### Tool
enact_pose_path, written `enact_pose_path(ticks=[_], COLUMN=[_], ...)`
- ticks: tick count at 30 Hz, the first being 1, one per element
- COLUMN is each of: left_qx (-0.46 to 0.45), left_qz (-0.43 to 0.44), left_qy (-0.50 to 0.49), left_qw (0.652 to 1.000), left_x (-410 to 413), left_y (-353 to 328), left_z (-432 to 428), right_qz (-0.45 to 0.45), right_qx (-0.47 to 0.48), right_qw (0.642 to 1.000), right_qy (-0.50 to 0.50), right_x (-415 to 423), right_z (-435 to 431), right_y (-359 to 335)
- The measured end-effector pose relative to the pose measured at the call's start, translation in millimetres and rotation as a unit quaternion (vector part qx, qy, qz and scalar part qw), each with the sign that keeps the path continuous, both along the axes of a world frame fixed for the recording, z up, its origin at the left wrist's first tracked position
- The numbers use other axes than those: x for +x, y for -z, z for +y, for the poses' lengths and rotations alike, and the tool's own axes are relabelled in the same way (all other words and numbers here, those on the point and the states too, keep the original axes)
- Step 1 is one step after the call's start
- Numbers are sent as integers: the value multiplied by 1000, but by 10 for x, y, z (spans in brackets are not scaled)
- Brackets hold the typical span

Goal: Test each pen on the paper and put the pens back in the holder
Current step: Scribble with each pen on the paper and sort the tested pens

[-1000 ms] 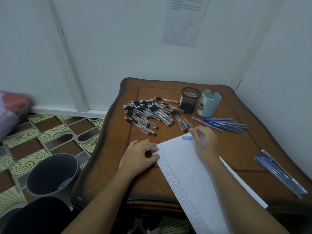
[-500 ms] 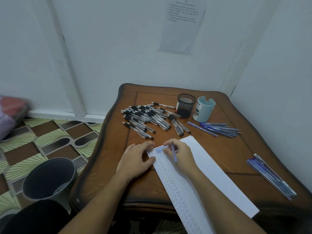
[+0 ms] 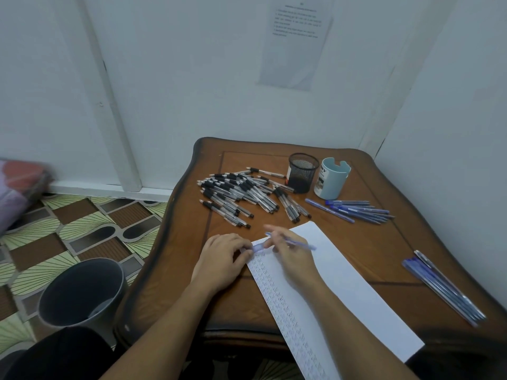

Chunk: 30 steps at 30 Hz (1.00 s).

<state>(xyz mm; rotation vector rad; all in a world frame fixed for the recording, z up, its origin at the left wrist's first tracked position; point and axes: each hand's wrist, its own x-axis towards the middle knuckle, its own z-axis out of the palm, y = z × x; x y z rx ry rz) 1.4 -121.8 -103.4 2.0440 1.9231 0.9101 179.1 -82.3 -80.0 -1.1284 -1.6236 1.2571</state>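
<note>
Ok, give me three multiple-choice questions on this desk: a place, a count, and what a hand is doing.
1. The black mesh holder stands: A) left of the pale blue holder B) on top of it C) right of it.
2. Holders on the table: A) one B) two C) four.
3. The right hand: A) lies flat B) grips a blue pen C) makes an empty fist.
Answers: 1 A, side by side; 2 B, mesh and pale blue; 3 B, it curls round the barrel, the left hand pinching the cap.
</note>
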Motion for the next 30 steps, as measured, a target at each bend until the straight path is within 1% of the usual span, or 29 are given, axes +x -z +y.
enact_pose_path(ticks=[3,5,9,13,14,17,19,22,24,26,27,29,30], left_qx=[-6,-7,-7,-5,-4,6,9,12,15,18,17,9,12], left_qz=[-1,-5,-5,-1,0,-5,-6,-11,-12,-14,-17,-26,-30], left_qy=[-11,-11,-6,-4,-2,3,4,-2,-4,-7,-9,-13,-13], left_qw=[1000,1000,1000,1000,1000,1000,1000,1000,1000,1000,1000,1000,999], left_x=[-1,-6,-3,0,-3,-8,-4,6,9,7,4,-3,-7], left_y=[-5,-7,-5,-13,-14,-13,-19,-18,-19,-16,-15,-11,-4], left_z=[2,6,12,7,8,8,5,7,10,15,20,22,23], right_qz=[76,88,71,57,51,-3,10,48,53,33,6,-31,-30], right_qx=[-69,-92,-103,-88,-82,-43,-53,-83,-91,-90,-87,-79,-73], right_qw=[993,990,991,994,995,997,997,995,994,994,994,994,994], right_qy=[61,67,42,20,2,-58,-53,0,-10,-50,-62,-75,-76], right_x=[38,69,66,54,60,69,65,98,111,87,78,72,70], right_z=[56,79,70,82,76,32,26,90,117,106,100,73,60], right_y=[-61,-85,-74,-39,-24,-6,-53,-72,-31,11,28,-5,-24])
